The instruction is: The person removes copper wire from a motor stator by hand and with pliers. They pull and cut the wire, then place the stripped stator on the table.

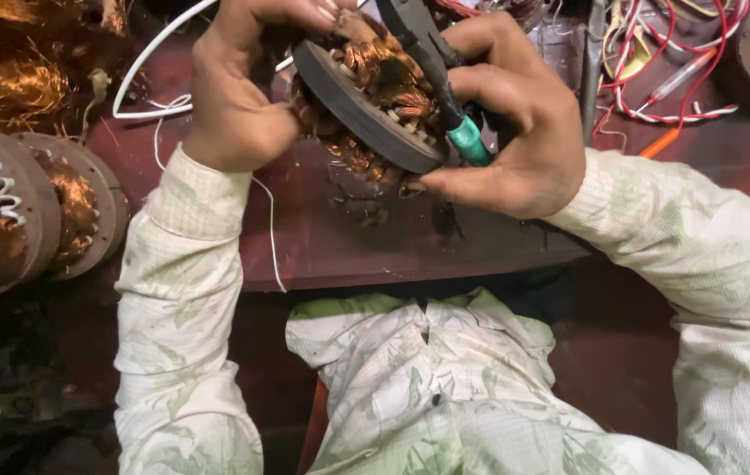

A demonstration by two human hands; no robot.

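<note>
A dark red table [349, 237] filled the middle of the frame, with wound stators [32, 207] stacked at its left edge. Top centre, a copper-wound stator [366, 110] was tilted up off the table, seemingly to expose its coils. The left hand [239, 88] gripped its upper rim; the right hand [507, 132] braced its lower edge while clasping green-handled pliers [441, 84].

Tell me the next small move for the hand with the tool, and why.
Probably press the tool tip into the copper windings: the right hand holds it against the stator, which the left hand grips tilted above the table.
</note>
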